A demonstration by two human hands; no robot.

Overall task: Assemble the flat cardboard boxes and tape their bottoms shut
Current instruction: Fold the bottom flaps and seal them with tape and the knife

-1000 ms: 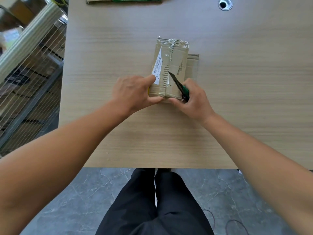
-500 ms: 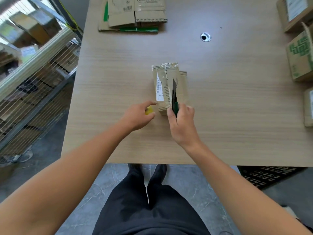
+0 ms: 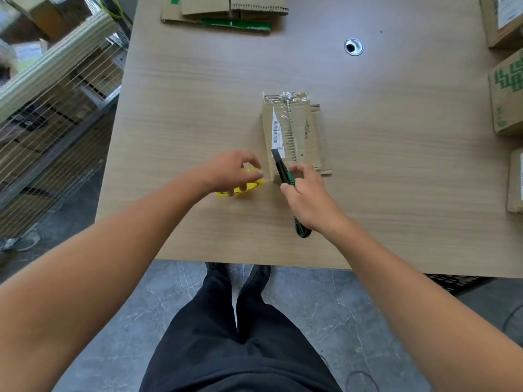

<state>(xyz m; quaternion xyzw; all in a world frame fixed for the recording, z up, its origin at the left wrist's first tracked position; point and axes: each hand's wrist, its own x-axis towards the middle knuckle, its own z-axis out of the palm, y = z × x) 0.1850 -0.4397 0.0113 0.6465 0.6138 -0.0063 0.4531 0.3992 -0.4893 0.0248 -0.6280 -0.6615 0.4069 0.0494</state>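
Wood-grain tabletop (image 3: pixel 198 108) bears the box (image 3: pixel 302 131) mid-surface, long axis pointing away from the person, its near end meeting the knife (image 3: pixel 281 171) gripped by the right hand (image 3: pixel 308 199), while the left hand (image 3: pixel 226 171) clasps a tape roll (image 3: pixel 249 188) just to its left

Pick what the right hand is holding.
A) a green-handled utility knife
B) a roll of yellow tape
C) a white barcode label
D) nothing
A: the right hand grips the utility knife, with its blade lying against the near end of the cardboard box. The yellow tape roll is under the left hand.
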